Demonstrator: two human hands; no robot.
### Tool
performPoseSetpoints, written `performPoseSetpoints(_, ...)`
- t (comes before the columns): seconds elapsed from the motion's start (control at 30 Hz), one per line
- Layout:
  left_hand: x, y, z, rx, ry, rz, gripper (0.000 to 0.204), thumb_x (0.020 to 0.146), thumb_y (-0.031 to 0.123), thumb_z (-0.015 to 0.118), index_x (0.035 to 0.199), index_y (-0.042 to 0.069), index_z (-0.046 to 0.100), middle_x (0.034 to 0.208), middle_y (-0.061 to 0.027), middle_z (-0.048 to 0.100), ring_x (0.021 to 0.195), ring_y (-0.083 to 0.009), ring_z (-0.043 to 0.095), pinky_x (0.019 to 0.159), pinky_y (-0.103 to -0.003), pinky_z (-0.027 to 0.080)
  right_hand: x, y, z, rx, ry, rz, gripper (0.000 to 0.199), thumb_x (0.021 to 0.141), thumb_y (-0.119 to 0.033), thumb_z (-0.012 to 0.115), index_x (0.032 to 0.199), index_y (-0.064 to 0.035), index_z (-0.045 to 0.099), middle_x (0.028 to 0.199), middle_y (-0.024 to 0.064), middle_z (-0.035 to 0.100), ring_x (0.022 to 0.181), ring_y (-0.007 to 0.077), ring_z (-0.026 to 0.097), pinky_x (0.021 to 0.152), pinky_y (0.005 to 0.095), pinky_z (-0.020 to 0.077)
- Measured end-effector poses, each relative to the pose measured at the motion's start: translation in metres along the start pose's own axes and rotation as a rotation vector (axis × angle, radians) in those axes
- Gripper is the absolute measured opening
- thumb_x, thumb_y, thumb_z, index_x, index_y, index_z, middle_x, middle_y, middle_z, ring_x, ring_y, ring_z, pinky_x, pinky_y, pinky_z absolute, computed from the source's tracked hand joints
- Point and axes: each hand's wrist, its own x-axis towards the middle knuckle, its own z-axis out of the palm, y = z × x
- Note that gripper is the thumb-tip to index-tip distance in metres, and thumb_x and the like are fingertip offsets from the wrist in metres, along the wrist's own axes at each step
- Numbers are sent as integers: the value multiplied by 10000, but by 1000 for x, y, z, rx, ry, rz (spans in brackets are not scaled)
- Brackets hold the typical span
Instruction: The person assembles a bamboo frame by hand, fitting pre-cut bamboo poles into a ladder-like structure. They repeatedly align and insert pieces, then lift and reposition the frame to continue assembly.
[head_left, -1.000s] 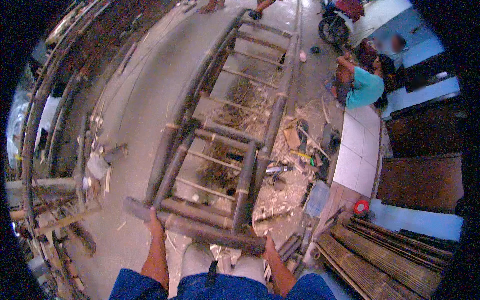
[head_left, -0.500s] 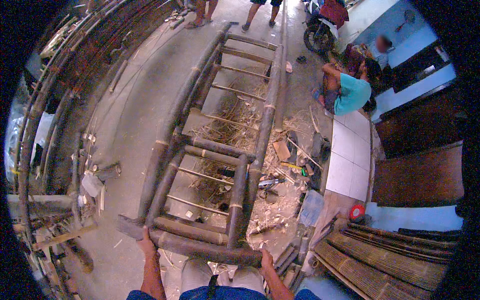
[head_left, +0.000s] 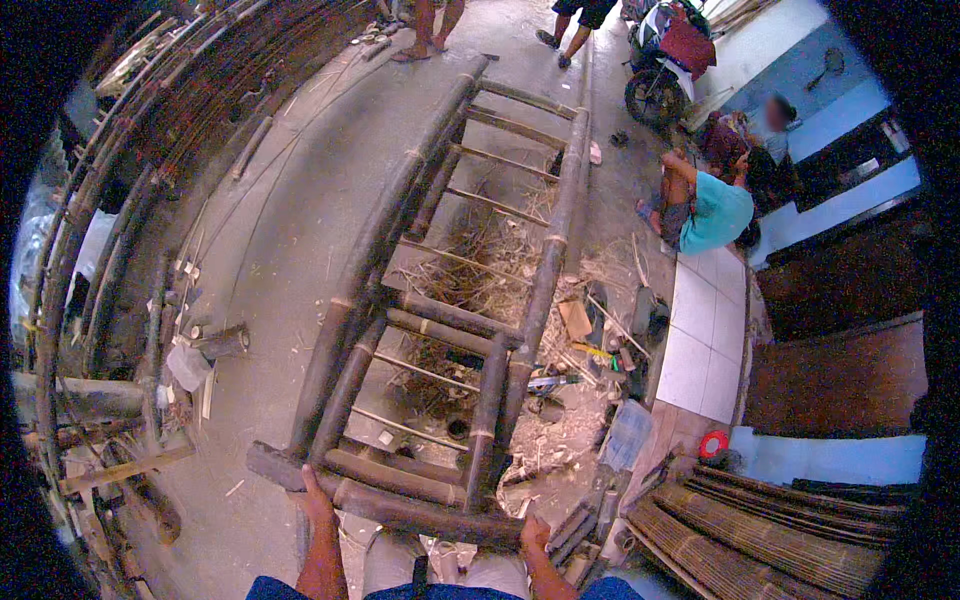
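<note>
A long dark bamboo frame [head_left: 340, 335] with crossbars and thin slats stretches away from me across the floor. Its nearest crossbar [head_left: 410, 508] lies just in front of my legs. Toward that bar's left end, my left hand [head_left: 318, 497] is closed around it. My right hand [head_left: 535, 532] grips the bar's right end, with the fingers curled in. Smaller bamboo pieces form an inner rectangle within the frame's near part, where thin slats [head_left: 415, 427] run across. The undersides of both grips are hidden.
Bamboo shavings [head_left: 560, 430] and tools litter the floor beneath and right of the frame. Woven bamboo panels [head_left: 760, 510] lie at lower right, poles [head_left: 75, 250] at left. A person in a turquoise shirt [head_left: 715, 210] crouches right; a motorbike [head_left: 660, 85] stands beyond.
The view has shifted a little, so the frame and far surroundings sit lower and farther right. Both hands keep their grip. A standing person's legs at the far end have moved right.
</note>
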Motion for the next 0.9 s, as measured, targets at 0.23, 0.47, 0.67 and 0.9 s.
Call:
performPoseSetpoints(0.23,-12,20,35,230,366,1,946,878,465,739,1476,-96,265,1393,-306,503,1238,-408,552,1057,-468,446,24,32,23,162,223,259,503,861,-431,626,878,63,717,833,209,708,746,306,626,718,489,477)
performPoseSetpoints(0.47,-18,39,39,404,478,-6,908,870,558,707,1421,-76,360,1298,-306,585,1135,-443,619,967,-519,498,6,25,23,-84,298,35,496,889,-436,568,883,34,728,822,239,708,738,372,667,701,493,495)
performPoseSetpoints(0.67,-12,44,43,605,480,-274,987,843,694,640,1415,-67,381,1217,-306,634,1082,-453,645,937,-525,518,-10,3,29,-190,380,25,461,902,-432,553,998,-27,751,1030,222,708,938,388,675,808,495,529)
performPoseSetpoints(0.9,22,-13,29,1236,503,348,927,930,631,564,1504,-56,322,1493,-363,346,1281,-546,467,998,-572,470,-8,8,39,-128,117,60,377,903,-362,589,1074,-47,707,1029,200,695,886,417,640,820,510,519)
